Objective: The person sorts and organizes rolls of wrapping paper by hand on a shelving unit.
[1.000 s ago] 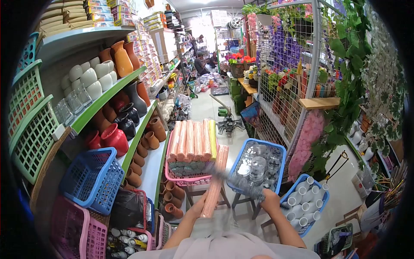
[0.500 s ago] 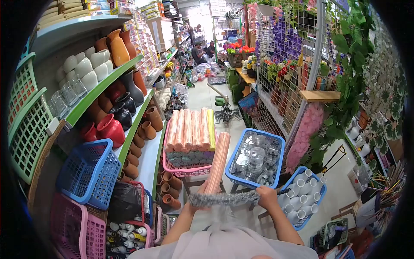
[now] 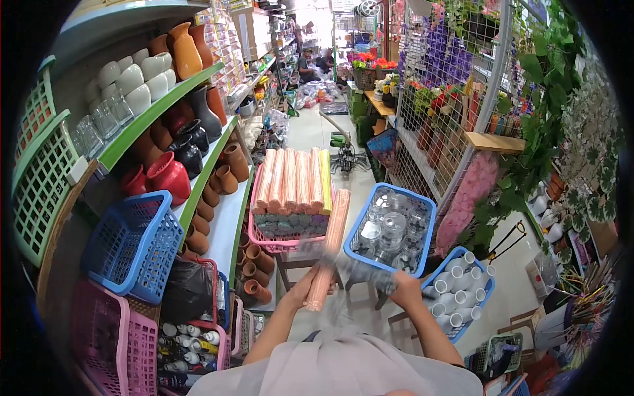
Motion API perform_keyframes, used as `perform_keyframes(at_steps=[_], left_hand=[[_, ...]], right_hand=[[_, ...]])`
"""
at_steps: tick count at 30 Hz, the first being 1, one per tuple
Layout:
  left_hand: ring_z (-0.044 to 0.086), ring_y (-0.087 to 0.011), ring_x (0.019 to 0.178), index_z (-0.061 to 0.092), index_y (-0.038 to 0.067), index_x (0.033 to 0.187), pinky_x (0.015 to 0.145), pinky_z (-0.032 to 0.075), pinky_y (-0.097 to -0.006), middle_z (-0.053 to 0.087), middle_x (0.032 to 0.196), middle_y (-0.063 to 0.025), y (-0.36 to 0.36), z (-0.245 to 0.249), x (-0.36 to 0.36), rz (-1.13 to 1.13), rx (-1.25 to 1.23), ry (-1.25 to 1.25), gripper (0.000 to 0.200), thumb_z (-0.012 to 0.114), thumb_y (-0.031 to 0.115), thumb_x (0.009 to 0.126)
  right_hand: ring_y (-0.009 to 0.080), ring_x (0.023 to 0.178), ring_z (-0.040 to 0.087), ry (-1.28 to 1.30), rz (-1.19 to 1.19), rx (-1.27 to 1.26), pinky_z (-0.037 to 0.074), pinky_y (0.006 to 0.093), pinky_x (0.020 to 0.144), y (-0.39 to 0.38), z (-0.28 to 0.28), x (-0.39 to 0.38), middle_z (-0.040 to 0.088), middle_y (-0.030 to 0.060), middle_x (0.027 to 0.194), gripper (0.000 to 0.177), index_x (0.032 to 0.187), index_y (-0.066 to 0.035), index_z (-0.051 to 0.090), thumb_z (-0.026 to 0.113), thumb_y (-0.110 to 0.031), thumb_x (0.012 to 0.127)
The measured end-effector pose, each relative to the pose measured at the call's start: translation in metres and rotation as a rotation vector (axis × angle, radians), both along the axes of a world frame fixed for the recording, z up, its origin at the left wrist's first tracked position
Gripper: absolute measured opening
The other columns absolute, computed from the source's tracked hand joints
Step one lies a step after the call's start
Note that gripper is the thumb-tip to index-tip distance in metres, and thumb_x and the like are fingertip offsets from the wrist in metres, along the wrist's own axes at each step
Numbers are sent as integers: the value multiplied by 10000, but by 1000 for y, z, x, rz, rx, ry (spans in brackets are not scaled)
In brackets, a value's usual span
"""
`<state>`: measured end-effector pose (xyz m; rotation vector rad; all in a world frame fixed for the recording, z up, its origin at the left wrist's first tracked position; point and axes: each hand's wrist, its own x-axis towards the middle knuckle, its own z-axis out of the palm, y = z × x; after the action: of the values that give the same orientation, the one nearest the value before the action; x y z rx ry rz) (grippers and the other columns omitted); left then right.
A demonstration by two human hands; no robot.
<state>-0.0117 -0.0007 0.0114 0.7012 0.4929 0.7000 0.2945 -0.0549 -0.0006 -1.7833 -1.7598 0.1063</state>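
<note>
My left hand is wrapped round the lower end of a long orange-and-white striped roll, which stands tilted upward in front of me. My right hand is closed on a grey fluffy duster, smeared by motion, which crosses the roll. Beyond the roll on the left, a pink basket holds similar striped rolls and a yellow one on top of grey bundles. Just past my right hand is a blue basket of clear glass jars.
White vases fill another blue basket at the right. Shelves of pots line the left, above an empty blue basket and pink baskets. A wire rack flanks the aisle. People sit far back.
The duster has moved up along the roll and now slants across it. My left hand and the roll have shifted slightly down. The view has shifted a little.
</note>
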Motion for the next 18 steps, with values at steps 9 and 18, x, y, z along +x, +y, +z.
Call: perform_keyframes(at_steps=[9,18], left_hand=[[530,-151,637,536,39,1051,552,491,-285,545,809,-58,-4,3,0,-38,-1,-9,577,309,561,961],[588,-157,682,389,147,1245,607,514,-288,564,910,-68,-13,11,13,77,-71,51,411,356,466,987]], right_hand=[[367,758,616,-33,84,-2,491,446,642,-13,18,-4,622,156,794,226,794,-77,615,717,-173,617],[356,752,618,-124,204,110,489,439,639,-19,6,9,630,150,788,170,825,-71,658,691,-163,686]])
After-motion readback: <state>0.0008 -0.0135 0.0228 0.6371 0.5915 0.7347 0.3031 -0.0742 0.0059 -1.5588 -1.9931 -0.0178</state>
